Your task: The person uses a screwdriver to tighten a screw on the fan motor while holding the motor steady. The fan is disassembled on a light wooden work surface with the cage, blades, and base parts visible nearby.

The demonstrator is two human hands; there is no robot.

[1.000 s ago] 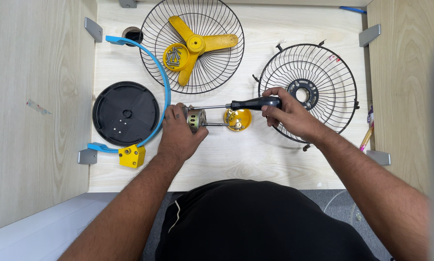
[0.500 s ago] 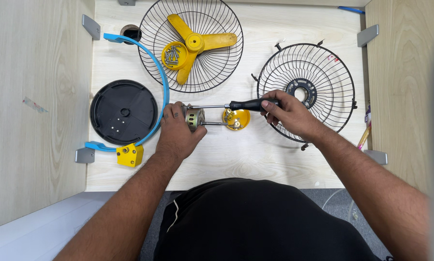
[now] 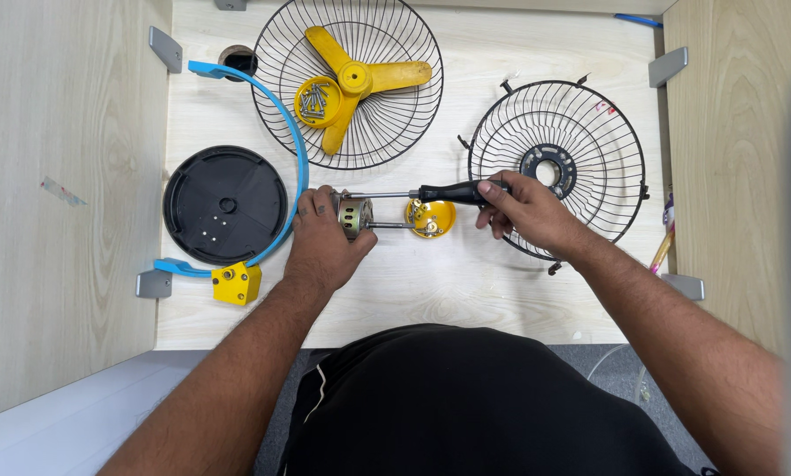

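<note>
Little has moved since before: our left hand [image 3: 325, 242] still clamps the motor [image 3: 355, 216] against the table [image 3: 466, 282], fingers wrapped over its left end. Our right hand [image 3: 528, 211] stays clenched on the screwdriver [image 3: 453, 192], whose shaft reaches leftward to the motor, above the yellow cap [image 3: 431, 218].

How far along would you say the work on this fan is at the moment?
Already apart: yellow blade lying in the front grille, rear grille, black base. In hand: the left hand steadies the motor while the right hand drives a screwdriver into it. Left: the motor's screws, beside the yellow cap.
</note>
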